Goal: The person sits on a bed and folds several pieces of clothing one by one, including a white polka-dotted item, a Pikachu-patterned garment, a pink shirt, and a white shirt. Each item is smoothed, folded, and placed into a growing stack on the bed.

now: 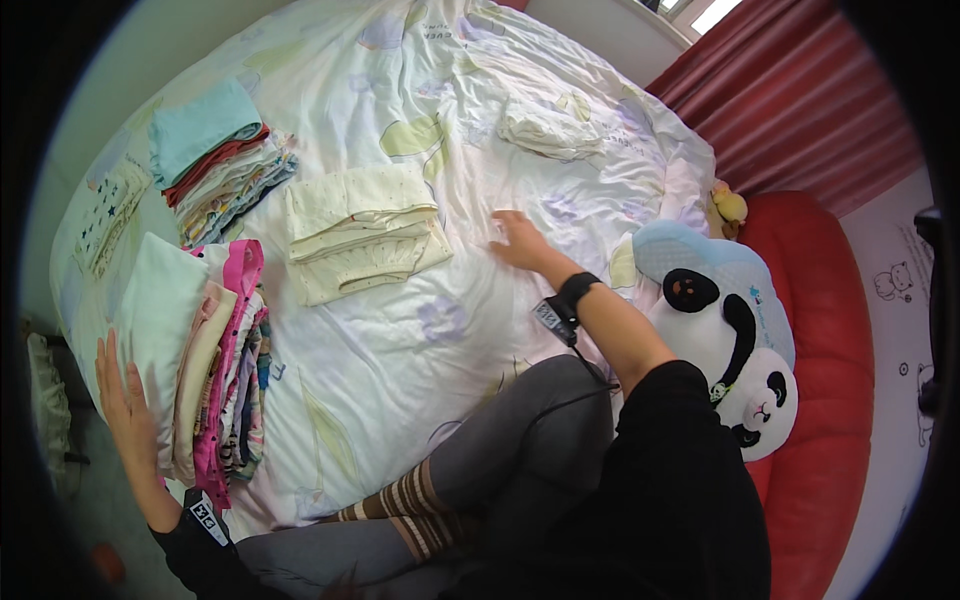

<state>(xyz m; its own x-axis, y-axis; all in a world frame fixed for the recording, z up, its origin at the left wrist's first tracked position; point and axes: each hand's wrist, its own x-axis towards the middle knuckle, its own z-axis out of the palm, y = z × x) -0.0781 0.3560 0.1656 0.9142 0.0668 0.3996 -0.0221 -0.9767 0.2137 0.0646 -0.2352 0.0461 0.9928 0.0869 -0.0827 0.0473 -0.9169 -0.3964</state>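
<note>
My left hand (pixel 124 397) lies flat along the outer side of a stack of folded clothes, its fingers extended and gripping nothing. The top of that stack is a white folded cloth (pixel 161 315), with a bright pink dotted cloth (pixel 238 281) further down among several layers. Slightly blurred, my right hand (pixel 517 241) is over the bed sheet (pixel 442 322) with bent fingers apart and nothing in them. To its left rest cream folded garments (pixel 364 225) with small dots, one showing a gathered waistband.
A second stack, topped by a light blue cloth (pixel 206 127), stands at the far left beside a star-patterned folded cloth (pixel 109 217). White crumpled fabric (pixel 551 131) lies further back. A panda plush (pixel 757 405) leans by the red headboard (pixel 814 330). A cable (pixel 551 397) crosses my knee.
</note>
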